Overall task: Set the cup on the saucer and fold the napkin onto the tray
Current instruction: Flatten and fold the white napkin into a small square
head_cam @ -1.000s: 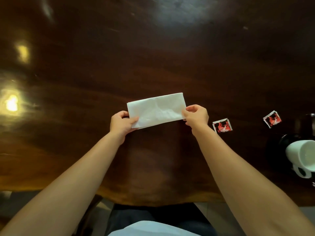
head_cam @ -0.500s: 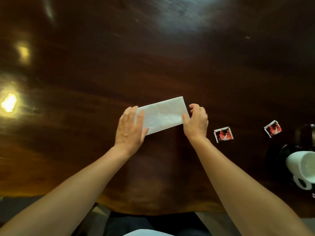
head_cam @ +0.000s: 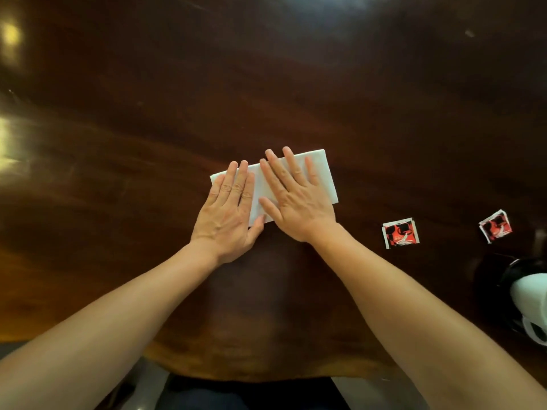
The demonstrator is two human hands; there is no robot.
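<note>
A white napkin, folded into a rectangle, lies flat on the dark wooden table in the middle of the view. My left hand presses flat on its left part with straight fingers. My right hand lies flat on its right part, fingers spread. Both hands cover most of the napkin. A white cup stands on a black saucer at the right edge, partly cut off. No tray can be seen.
Two small red, black and white sachets lie on the table right of the napkin, one sachet nearer my right arm, the other sachet close to the cup. The table's near edge runs just above my lap.
Both hands let go of the napkin's ends and moved onto it. First the left hand flattened on it, then the right. They now press it flat side by side.
</note>
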